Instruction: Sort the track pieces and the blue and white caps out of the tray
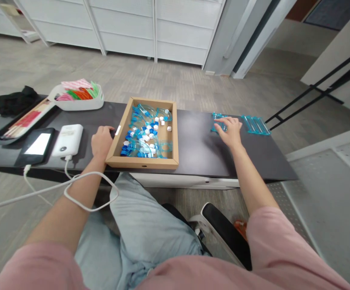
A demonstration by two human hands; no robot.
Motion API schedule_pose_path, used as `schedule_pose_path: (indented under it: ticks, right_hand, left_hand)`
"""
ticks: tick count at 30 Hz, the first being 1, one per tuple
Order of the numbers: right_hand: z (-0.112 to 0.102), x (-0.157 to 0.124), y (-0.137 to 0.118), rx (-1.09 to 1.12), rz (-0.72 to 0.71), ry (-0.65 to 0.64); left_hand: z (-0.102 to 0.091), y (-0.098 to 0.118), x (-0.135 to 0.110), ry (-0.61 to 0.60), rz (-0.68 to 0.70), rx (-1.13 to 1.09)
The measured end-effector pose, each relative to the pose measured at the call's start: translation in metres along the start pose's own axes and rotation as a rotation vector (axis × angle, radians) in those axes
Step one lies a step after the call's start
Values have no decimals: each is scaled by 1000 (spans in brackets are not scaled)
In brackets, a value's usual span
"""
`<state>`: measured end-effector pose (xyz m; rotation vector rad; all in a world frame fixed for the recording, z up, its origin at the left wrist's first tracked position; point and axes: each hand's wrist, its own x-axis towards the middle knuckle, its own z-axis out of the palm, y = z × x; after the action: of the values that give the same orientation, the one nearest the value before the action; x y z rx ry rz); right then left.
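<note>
Where the cardboard tray of blue and white parts meets the desk's near edge, the left hand sits beside it, grip unclear. Toward the far edge, the right hand reaches a blue piece, clamping uncertain; blue frames lie near the far right corner.

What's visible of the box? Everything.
The box is brown, shallow, open-topped and looks like cardboard, with a white patch on its left wall and a small dark hole in the near one. It lies on the table, holding clear blue parts and small blue and white pieces. The left hand is beside its left wall; contact is unclear.
</note>
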<state>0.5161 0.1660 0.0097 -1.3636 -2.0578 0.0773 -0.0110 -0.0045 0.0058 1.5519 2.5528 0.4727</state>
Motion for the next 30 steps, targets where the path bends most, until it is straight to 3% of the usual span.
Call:
schedule_pose_path:
  ticks: [3, 7, 9, 11, 16, 22, 27, 30]
  right_hand:
    - [13, 6, -80, 216, -227, -199]
    - [46, 1, -185, 259, -551, -510]
    - [62, -2, -215, 239, -599, -603]
    - [74, -2, -225, 231, -566, -639]
    - [76, 6, -201, 397, -322, -560]
    - [49, 1, -149, 596, -124, -417]
    - [-6, -18, -60, 461, 13, -268]
    - [-56, -41, 13, 277, 115, -310]
  left_hand:
    - [-1, 1, -1, 1, 1, -22]
    - [-2, 5, -2, 8, -16, 10]
    - [-1, 8, -2, 17, -34, 38]
    - [-1, 9, -3, 24, -32, 52]
    - [-1, 8, -3, 17, -21, 48]
    - [0, -3, 0, 1, 36, 29]
    - [0, -2, 4, -45, -18, 104]
    - [2, 2, 6, -78, -58, 186]
